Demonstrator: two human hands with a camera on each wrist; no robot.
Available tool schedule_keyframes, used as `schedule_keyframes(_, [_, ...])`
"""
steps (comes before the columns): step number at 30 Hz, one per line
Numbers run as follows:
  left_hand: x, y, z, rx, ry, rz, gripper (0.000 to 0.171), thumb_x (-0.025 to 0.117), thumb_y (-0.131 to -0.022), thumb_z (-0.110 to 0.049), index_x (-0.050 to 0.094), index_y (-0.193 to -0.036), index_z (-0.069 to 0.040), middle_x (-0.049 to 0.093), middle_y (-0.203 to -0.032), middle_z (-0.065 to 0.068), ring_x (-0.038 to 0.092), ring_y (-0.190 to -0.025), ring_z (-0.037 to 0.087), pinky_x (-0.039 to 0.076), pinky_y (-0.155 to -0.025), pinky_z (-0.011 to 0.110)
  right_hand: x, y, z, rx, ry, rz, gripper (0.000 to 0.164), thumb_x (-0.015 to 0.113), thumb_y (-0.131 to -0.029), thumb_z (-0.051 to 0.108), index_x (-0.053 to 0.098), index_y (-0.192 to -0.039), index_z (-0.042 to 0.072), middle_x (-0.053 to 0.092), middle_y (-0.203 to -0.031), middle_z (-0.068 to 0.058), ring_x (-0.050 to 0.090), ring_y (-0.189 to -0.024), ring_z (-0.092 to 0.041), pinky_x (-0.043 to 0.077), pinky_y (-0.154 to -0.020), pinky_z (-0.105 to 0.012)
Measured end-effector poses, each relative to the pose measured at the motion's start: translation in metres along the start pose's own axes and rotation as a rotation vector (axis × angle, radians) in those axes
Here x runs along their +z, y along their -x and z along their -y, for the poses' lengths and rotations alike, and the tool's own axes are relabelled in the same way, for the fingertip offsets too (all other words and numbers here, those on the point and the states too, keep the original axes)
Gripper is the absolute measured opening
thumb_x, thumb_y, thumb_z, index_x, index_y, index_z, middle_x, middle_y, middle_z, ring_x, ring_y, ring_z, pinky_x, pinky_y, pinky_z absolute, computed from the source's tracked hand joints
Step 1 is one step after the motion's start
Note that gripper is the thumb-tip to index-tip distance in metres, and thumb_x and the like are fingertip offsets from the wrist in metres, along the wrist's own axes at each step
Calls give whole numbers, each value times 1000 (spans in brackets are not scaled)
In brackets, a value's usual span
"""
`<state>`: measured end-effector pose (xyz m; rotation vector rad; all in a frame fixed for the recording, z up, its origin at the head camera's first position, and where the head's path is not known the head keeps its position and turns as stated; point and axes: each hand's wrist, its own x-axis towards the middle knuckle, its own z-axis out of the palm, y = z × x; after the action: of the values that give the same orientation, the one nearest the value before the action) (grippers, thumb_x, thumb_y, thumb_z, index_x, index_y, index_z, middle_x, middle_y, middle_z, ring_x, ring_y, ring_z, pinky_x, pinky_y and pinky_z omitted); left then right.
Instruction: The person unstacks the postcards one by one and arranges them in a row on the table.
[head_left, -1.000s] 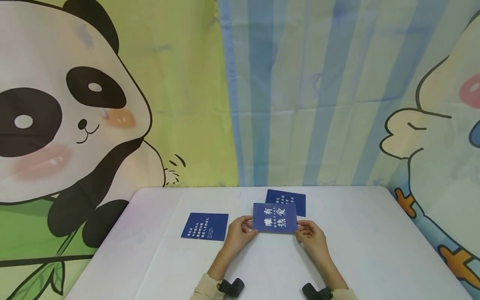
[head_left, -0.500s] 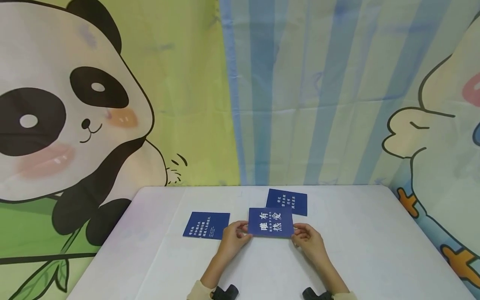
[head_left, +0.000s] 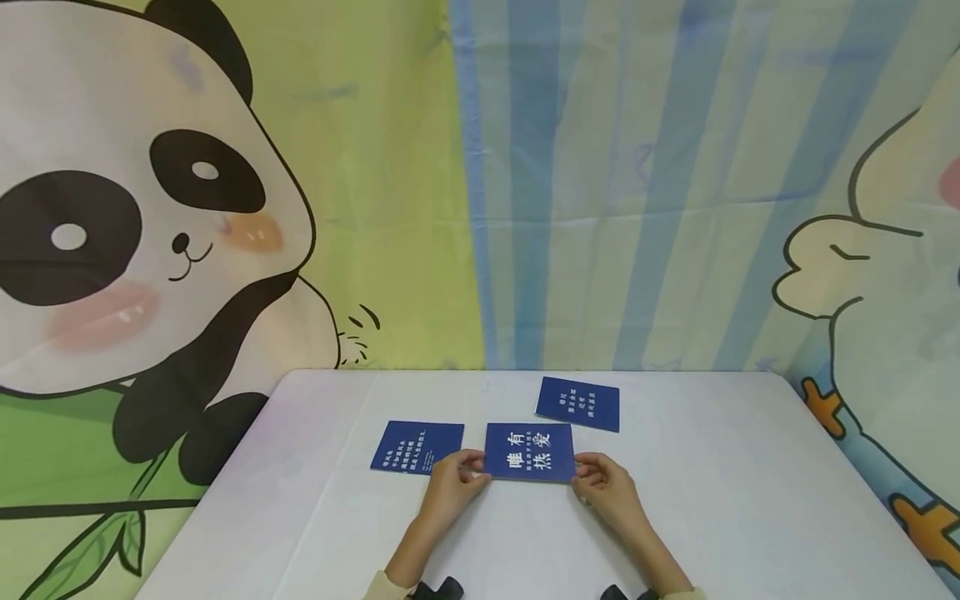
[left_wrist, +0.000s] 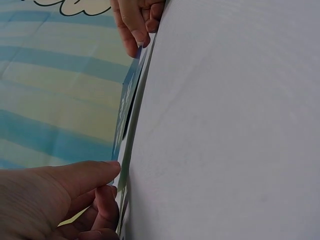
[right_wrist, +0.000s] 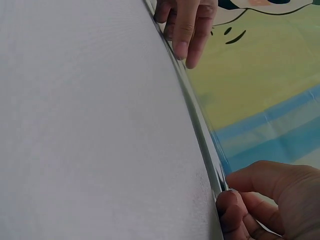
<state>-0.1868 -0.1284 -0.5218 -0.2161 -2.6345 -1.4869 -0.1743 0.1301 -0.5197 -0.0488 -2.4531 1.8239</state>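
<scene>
A thin blue notebook (head_left: 528, 452) with white characters on its cover is held by its two short sides, low over the table. My left hand (head_left: 453, 490) pinches its left side between thumb and fingers, and my right hand (head_left: 611, 493) pinches the right side. In the left wrist view the notebook (left_wrist: 128, 92) appears nearly edge-on, the left thumb on its near end. Another blue notebook (head_left: 412, 443) lies to the left, its lower right corner partly behind my left hand. A third blue notebook (head_left: 581, 404) lies behind, to the right.
The white table (head_left: 738, 492) stretches out on both sides of the hands. At its back edge hangs a striped cloth backdrop (head_left: 570, 183), with a printed panda (head_left: 247, 325) on the left. Black wrist devices (head_left: 438, 588) show at the bottom edge.
Both hands have drawn the held notebook toward the person and slightly left. It no longer overlaps the rear notebook in view; the left hand now covers a corner of the left one.
</scene>
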Motion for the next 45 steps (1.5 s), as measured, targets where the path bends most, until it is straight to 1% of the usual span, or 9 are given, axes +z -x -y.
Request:
schedule_keyframes(7, [-10,2,0,8,-16,-32,31,77,-79,-3,68,-108,4,66,-87,5,51,-65,5,46,-59,19,8,0,5,-52,23,21,33,74,-77,-7,65,-108,-7,65,-85,-8,54,-63,-7,48,-57,-19])
schedule_keyframes(16, [-18,5,2,-7,-8,-55,30,76,-80,-1,68,-109,4,67,-90,8,52,-66,6,47,-60,19,16,0,10,-59,48,38,30,73,-77,-6,66,-107,-6,64,-83,-6,50,-60,-6,44,-52,-19])
schedule_keyframes(22, [-19,5,4,0,-19,-61,29,75,-80,0,68,-108,4,67,-90,9,52,-65,5,48,-60,19,19,-2,11,-58,61,44,30,72,-78,-6,67,-107,-6,64,-81,-5,48,-57,-5,40,-51,-18])
schedule_keyframes(27, [-20,5,8,-7,-13,-51,28,76,-80,-1,68,-107,4,66,-91,9,52,-66,6,47,-60,19,21,-1,11,-64,70,52,30,73,-77,-5,67,-107,-5,64,-81,-5,47,-56,-5,39,-50,-17])
schedule_keyframes(34, [-22,7,9,-11,-10,-55,28,75,-79,0,68,-106,5,66,-89,9,53,-67,7,48,-61,19,22,-2,10,-77,85,67,29,73,-76,-6,68,-105,-5,64,-80,-4,46,-58,-5,39,-52,-18])
schedule_keyframes(40, [-23,8,11,-24,-6,-58,27,75,-79,0,68,-105,4,66,-89,8,52,-67,7,48,-61,19,24,-1,10,-85,117,81,28,72,-76,-6,69,-104,-5,61,-77,-2,46,-58,-5,39,-54,-18])
schedule_keyframes(45, [-24,10,12,-20,1,-65,27,75,-79,1,69,-104,4,66,-89,9,52,-68,7,48,-62,19,25,-1,9,-98,123,83,27,71,-76,-6,69,-103,-6,60,-76,-1,46,-59,-5,38,-54,-19])
